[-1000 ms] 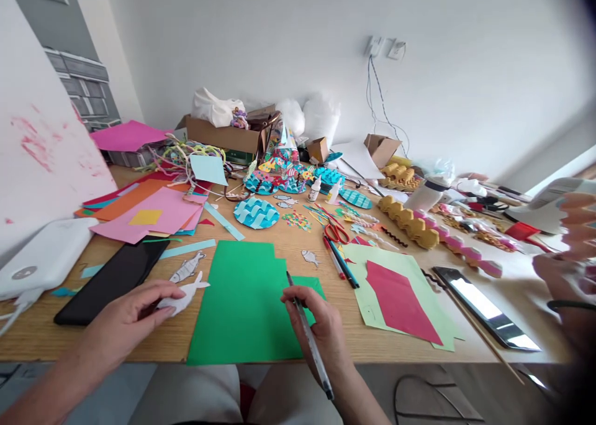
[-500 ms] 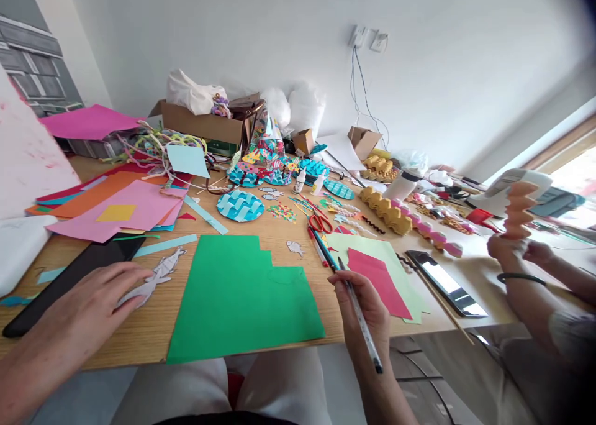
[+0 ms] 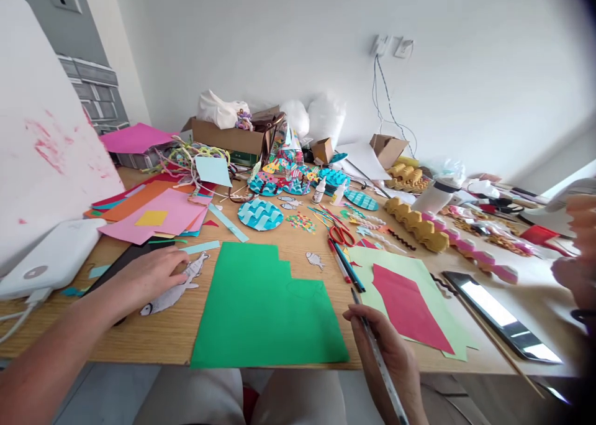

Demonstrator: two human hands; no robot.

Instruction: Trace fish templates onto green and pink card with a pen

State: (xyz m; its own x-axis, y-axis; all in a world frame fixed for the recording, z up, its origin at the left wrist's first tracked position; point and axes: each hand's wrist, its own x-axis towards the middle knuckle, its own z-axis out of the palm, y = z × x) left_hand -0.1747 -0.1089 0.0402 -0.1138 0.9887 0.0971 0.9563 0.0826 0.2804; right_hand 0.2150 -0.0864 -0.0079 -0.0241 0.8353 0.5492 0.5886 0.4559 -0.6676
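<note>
My right hand (image 3: 388,353) grips a clear-barrelled pen (image 3: 379,360), its tip pointing away from me, at the right edge of a green paper sheet (image 3: 261,319). The sheet has a stepped upper right side and a faint oval outline drawn near it. On the left, my left hand (image 3: 151,276) rests beside a grey-and-white paper fish (image 3: 173,296), its fingers loosely bent and apart over the fish's upper edge. A dark flat device (image 3: 123,263) lies partly under that hand. Beyond the green sheet is a small paper fish (image 3: 315,260).
Red-handled scissors (image 3: 341,235) and markers (image 3: 347,265) lie beyond my right hand. Red paper (image 3: 410,307) overlaps pale green paper at right. A phone (image 3: 503,316) and another person's blurred hand (image 3: 570,276) are farther right. A white power bank (image 3: 49,257) sits left.
The view has swung left. My left hand has slid off the large paper fish toward its far side, uncovering the fish's head. My right hand still holds the pen.
</note>
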